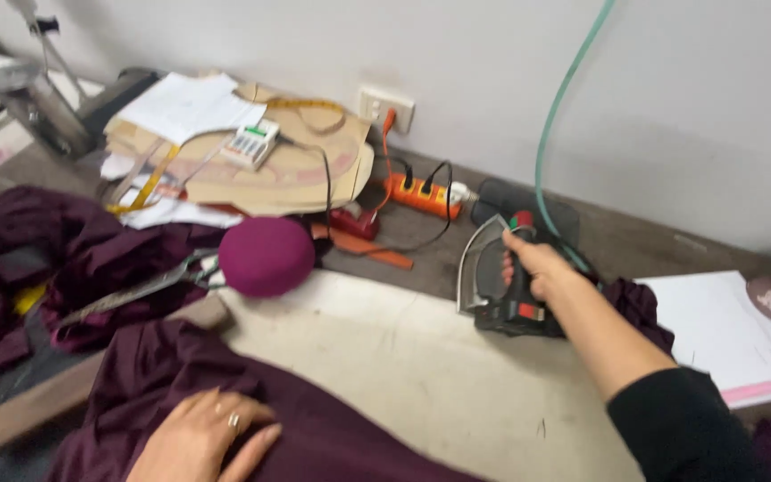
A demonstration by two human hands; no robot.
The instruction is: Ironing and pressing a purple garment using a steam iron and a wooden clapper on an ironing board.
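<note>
Plain grey-white wall at the back, and a cluttered sewing worktop (421, 375) in front of it, topped with a pale, scuffed pressing pad that takes up the middle.

Head view, going round the clock from the centre of the pad:

- At 3 o'clock the right hand (537, 268) has its grip wrapped fully round the handle of a dark steam iron (497, 277). The iron stands tipped up on its heel with the soleplate facing left, so the hot face is off the pad. A green hose (557, 116) runs from it up the wall toward 1 o'clock.
- At 7 o'clock the left hand (202, 437), ring on one finger, lies flat and open on the dark purple fabric (225, 384), fingers spread, holding nothing, just pinning the cloth smooth against the pad.
- At 10 o'clock a round magenta pressing ham (266, 256) sits at the pad's corner, with big tailor's shears (149, 286) lying just beside it on more purple cloth.
- At 11 o'clock there's a stack of tan cardboard patterns (287, 170) with white papers on top, a yellow tape measure (149, 183) looped over it, and a small white box-shaped gadget with green buttons (250, 143).
- At 12 o'clock, a white wall socket (385, 105) and an orange power strip (416, 196) with black plugs in it.
- Far right, at 3 to 4 o'clock, a white pad of paper with a pink edge (725, 335), no writing I can make out.
</note>
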